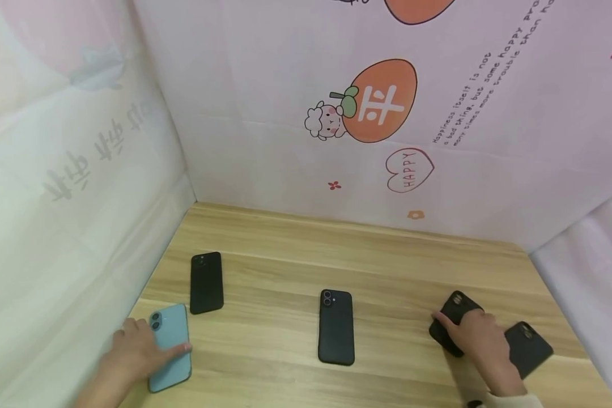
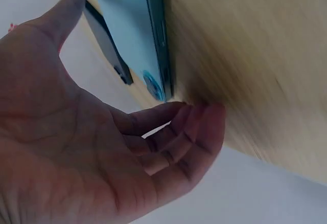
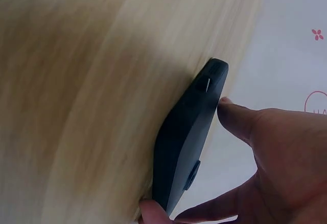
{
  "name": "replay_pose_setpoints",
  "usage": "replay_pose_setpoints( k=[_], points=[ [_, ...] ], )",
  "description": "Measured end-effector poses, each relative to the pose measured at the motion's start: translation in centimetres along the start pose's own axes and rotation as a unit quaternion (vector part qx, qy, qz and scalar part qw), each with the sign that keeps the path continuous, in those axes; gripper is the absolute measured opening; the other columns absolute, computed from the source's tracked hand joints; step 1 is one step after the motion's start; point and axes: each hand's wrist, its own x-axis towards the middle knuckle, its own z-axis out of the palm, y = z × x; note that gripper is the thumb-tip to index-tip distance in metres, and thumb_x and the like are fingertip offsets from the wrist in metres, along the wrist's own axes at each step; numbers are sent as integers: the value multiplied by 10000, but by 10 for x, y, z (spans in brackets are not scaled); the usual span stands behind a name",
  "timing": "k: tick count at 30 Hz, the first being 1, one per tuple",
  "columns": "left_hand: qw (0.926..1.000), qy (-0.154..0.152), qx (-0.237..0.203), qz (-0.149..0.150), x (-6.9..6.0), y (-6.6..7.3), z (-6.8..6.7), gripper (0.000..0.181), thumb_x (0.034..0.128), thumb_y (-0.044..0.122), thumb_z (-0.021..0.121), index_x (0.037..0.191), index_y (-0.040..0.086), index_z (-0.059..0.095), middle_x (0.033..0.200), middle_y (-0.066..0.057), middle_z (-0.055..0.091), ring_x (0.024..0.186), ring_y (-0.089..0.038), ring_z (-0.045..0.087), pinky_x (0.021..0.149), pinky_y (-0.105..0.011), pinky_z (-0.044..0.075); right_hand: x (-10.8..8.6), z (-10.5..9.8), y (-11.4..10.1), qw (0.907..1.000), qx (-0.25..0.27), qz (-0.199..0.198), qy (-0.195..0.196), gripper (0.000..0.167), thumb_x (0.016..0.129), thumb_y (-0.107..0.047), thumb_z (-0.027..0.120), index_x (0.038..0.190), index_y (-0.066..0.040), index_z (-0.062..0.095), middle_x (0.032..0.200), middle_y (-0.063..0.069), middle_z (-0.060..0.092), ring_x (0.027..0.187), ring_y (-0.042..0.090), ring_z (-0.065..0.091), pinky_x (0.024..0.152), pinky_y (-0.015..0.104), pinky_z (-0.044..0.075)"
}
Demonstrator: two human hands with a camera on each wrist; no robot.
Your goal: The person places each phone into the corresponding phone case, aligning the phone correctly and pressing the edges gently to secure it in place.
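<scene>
My left hand (image 1: pixel 135 348) hovers at a light blue phone (image 1: pixel 170 373), which lies back up on the table at the left. Its thumb reaches across the phone; in the left wrist view the bent fingers are beside the camera end of the phone, not closed round it. At the right, my right hand (image 1: pixel 484 340) holds a black phone (image 1: pixel 456 305) by its edges. The right wrist view shows that phone (image 3: pixel 186 137) between thumb and fingers, tilted on the wood; whether it is fully off the table I cannot tell.
A black phone (image 1: pixel 207 286) lies behind the blue one, and another (image 1: pixel 336 331) lies in the middle. One more dark phone (image 1: pixel 532 348) is partly hidden by my right hand. White printed cloth (image 1: pixel 265 153) walls the wooden table (image 1: pixel 285 249) at the back and sides.
</scene>
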Motion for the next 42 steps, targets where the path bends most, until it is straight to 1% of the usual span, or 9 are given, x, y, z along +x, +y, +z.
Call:
replay_pose_setpoints(
  k=[5, 8, 11, 15, 21, 25, 30, 37, 42],
  points=[
    [9995, 106, 283, 32, 2, 8, 4, 1342, 793, 867, 666, 1220, -368, 363, 1063, -436, 438, 1025, -535, 527, 821, -637, 556, 4, 2, -1, 9999, 5, -15, -114, 1167, 969, -787, 510, 1079, 370, 409, 949, 509, 487, 720, 516, 596, 561, 542, 528],
    [9988, 235, 434, 40, 3, 10, 7, 1327, 807, 865, 651, 1210, -368, 371, 1080, -452, 438, 1025, -546, 530, 824, -624, 557, 7, 1, 0, 9996, 28, -153, -253, 1111, 961, -746, 579, 1096, 346, 428, 987, 522, 487, 777, 508, 591, 615, 560, 533],
    [9984, 307, 473, 15, 2, 11, 9, 1295, 802, 845, 679, 1189, -355, 382, 1073, -441, 436, 988, -528, 532, 770, -594, 565, 10, -1, 1, 9990, 76, -296, -340, 1021, 943, -688, 661, 1074, 305, 464, 996, 515, 494, 813, 497, 591, 653, 581, 536],
    [9980, 384, 472, 158, 1, 12, 9, 1187, 813, 739, 759, 1141, -345, 403, 1039, -428, 440, 953, -521, 526, 764, -585, 553, 12, -4, 2, 9983, 154, -324, -463, 990, 911, -644, 732, 1108, 290, 470, 1039, 529, 486, 896, 561, 587, 733, 644, 536],
    [9987, 382, 117, 310, 2, 13, 7, 1065, 810, 491, 883, 1162, -374, 372, 1032, -421, 425, 948, -531, 517, 787, -606, 554, 12, -8, 2, 9967, 206, -273, -739, 1124, 850, -639, 796, 1242, 335, 396, 1138, 568, 456, 1044, 654, 544, 868, 723, 510],
    [9989, 352, -29, 319, 4, 11, 7, 1050, 786, 446, 920, 1175, -363, 376, 1027, -411, 430, 927, -521, 532, 788, -608, 552, 14, -9, 4, 9954, 286, -260, -880, 1193, 806, -650, 833, 1263, 355, 381, 1163, 581, 443, 1023, 610, 571, 853, 670, 544],
    [9989, 340, -200, 246, 7, 7, 9, 1067, 744, 437, 954, 1185, -337, 367, 1034, -429, 439, 938, -554, 546, 805, -638, 550, 15, -8, 7, 9939, 365, -225, -1011, 1232, 770, -684, 848, 1245, 366, 414, 1131, 561, 479, 915, 466, 606, 775, 558, 580],
    [9982, 264, -528, 113, 8, 2, 9, 1071, 729, 424, 970, 1201, -299, 337, 1027, -431, 480, 908, -490, 583, 783, -616, 569, 17, -11, 7, 9928, 474, -317, -1056, 1145, 781, -619, 876, 1204, 352, 441, 1054, 477, 579, 892, 427, 644, 773, 547, 581],
    [9973, 190, -685, 167, 6, -1, 5, 1130, 722, 430, 979, 1241, -331, 325, 1040, -429, 518, 937, -481, 610, 843, -614, 572, 18, -11, 8, 9917, 648, -262, -1082, 1148, 779, -606, 886, 1227, 340, 414, 1084, 484, 583, 886, 407, 651, 755, 520, 578]
  ],
)
